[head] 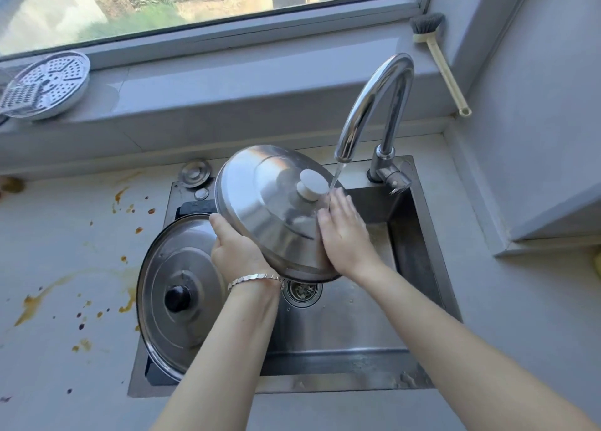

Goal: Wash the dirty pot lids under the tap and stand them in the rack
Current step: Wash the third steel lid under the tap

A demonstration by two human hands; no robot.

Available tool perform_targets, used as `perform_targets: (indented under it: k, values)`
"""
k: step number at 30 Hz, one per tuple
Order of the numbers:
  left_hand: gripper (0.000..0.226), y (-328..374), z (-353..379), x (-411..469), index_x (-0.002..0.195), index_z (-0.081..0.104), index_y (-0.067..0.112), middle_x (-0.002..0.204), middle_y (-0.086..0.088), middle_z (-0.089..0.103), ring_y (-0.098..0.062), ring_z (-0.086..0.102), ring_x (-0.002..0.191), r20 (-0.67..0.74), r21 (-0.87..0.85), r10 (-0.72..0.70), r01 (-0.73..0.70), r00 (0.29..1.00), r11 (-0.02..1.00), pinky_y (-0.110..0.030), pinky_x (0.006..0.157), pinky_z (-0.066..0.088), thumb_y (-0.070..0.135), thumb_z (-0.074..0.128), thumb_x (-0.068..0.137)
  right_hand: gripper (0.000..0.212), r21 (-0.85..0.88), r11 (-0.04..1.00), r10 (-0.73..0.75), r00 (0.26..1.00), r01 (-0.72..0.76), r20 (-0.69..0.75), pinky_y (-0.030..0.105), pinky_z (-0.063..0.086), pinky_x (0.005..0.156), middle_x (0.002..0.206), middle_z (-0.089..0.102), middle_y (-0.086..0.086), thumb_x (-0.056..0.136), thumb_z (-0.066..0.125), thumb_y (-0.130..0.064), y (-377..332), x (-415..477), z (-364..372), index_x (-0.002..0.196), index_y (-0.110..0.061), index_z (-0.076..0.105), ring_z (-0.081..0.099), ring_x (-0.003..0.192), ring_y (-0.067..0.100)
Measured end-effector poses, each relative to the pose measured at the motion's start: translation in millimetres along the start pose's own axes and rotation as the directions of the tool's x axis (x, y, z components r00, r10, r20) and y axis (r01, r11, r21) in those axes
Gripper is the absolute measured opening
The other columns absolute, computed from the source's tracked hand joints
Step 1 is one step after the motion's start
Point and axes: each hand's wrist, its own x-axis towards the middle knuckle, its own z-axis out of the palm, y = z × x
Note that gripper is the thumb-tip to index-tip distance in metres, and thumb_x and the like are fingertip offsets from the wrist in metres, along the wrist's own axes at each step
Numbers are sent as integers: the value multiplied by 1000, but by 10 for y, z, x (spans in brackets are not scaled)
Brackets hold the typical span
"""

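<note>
A steel pot lid (260,203) with a white knob is held tilted over the sink (341,333), right under the tap (374,105). Water runs from the spout onto its right edge. My left hand (234,248) grips the lid's lower left rim, fingers curled behind it. My right hand (344,232) lies flat on the lid's right side with straight fingers, in the water stream. A second, larger steel lid (175,284) with a black knob leans at the sink's left side.
Brown stains dot the counter (65,284) left of the sink. A perforated steamer plate (48,82) and a grater rest on the window ledge at the far left. A dish brush (435,50) leans in the right corner. The drain strainer (300,292) sits below the held lid.
</note>
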Motion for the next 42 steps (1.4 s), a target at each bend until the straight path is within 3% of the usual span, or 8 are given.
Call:
perform_targets:
  k: [5, 9, 17, 21, 29, 33, 39, 42]
  values:
    - [42, -166, -178, 47, 67, 63, 15, 60, 4, 65, -18, 61, 62, 252, -29, -57, 66, 966, 997, -31, 66, 53, 45, 47, 91, 34, 13, 991, 132, 991, -132, 24, 36, 17, 113, 152, 29, 7, 100, 23, -21, 127, 486, -376, 118, -16, 52, 23, 140, 23]
    - [46, -295, -232, 56, 69, 60, 7, 68, -14, 56, -26, 53, 67, 414, 60, -82, 63, 907, 996, -40, 69, 45, 47, 49, 88, 43, -91, 996, 18, 999, -15, 38, 41, 42, 91, 95, 66, 8, 93, 26, -38, -285, 548, -521, 79, -18, 60, 57, 100, 32]
    - [36, -343, -216, 62, 72, 49, 7, 65, -8, 43, -19, 39, 64, 380, 131, 55, -113, 923, 985, -30, 60, 36, 34, 45, 95, 41, -269, 890, -323, 926, 368, 198, 37, 0, 114, 146, 36, -3, 100, 26, -36, -547, 173, -242, 133, -24, 48, 12, 143, 18]
    - [45, -324, -246, 136, 63, 51, 8, 59, -6, 48, -20, 46, 56, 246, 197, 46, -97, 968, 976, -23, 51, 41, 37, 42, 95, 49, -263, 898, -255, 903, 353, 345, 27, 15, 112, 154, 22, -6, 98, 36, -38, -328, -3, -391, 145, -25, 28, 17, 142, 11]
    - [45, -96, -93, 123, 58, 50, 15, 60, 1, 48, -17, 47, 59, 177, 135, 31, -55, 984, 989, -18, 50, 43, 41, 42, 94, 29, -428, 895, -129, 992, 124, 18, 36, 39, 74, 107, 57, 16, 98, 33, -35, -242, 60, -309, 108, -13, 46, 58, 97, 38]
    - [42, 9, -97, 145, 61, 50, 16, 64, 6, 49, -11, 46, 59, 139, 125, 52, -70, 989, 990, -12, 45, 41, 39, 41, 95, 29, -333, 939, -78, 997, 83, 28, 34, 33, 70, 96, 62, 18, 93, 37, -36, -378, 180, -341, 71, -17, 35, 55, 95, 36]
    - [46, 76, -172, 274, 58, 48, 15, 60, 4, 49, -10, 44, 55, 116, 142, 128, -144, 985, 979, -8, 37, 34, 43, 42, 94, 39, -54, 994, -90, 992, 95, 85, 28, 38, 70, 80, 58, 0, 76, 66, -51, -418, 250, -360, 85, -16, 51, 53, 81, 19]
    - [47, 62, -232, 375, 52, 48, 17, 50, 6, 52, -15, 47, 56, 126, 105, 81, -94, 989, 990, -20, 58, 43, 44, 47, 91, 26, 315, 948, -96, 985, 46, 144, 25, 41, 48, 49, 54, -8, 79, 71, -36, -371, 233, -365, 77, -16, 53, 50, 46, 13]
